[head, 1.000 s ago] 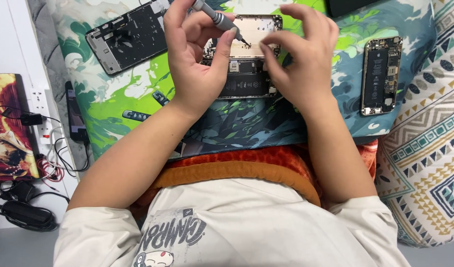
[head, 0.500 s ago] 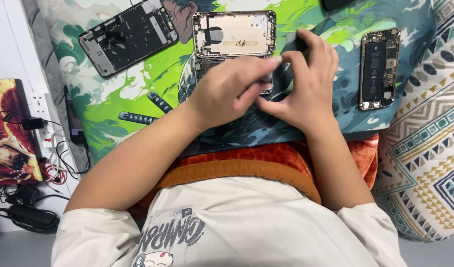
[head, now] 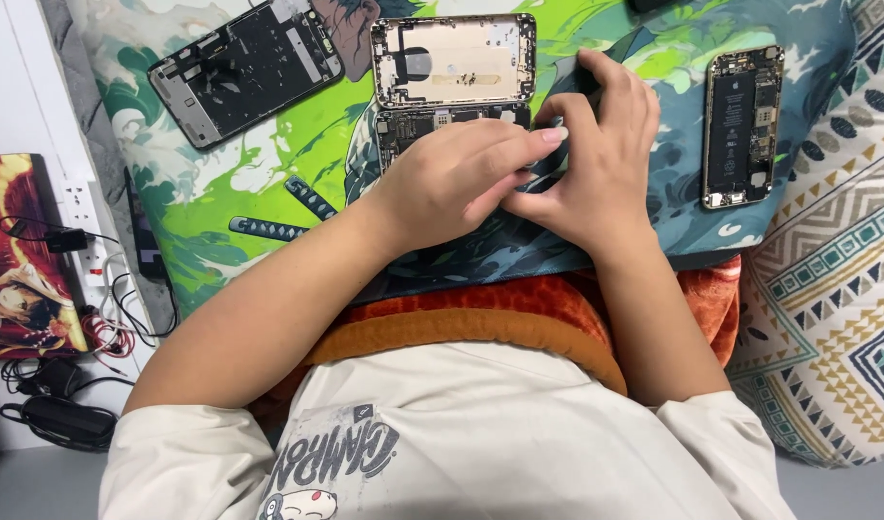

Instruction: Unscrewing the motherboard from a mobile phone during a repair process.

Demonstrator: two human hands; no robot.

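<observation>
Already the phone shell [head: 453,60] lies stripped and open on the mat [head: 268,193], its board [head: 442,123] bare just below it and partly under the left hand [head: 451,178]. Both hands meet over the board's right end: the left hand's fingers pinch together, the right hand [head: 596,159] curls close against them, touching, but what either grip holds is hidden, so I cannot tell. A removed screen [head: 244,65] lies upper left, a second opened phone [head: 743,125] well apart at right. Judged so, disassembly looks well along; the board is not yet lifted out.
</observation>
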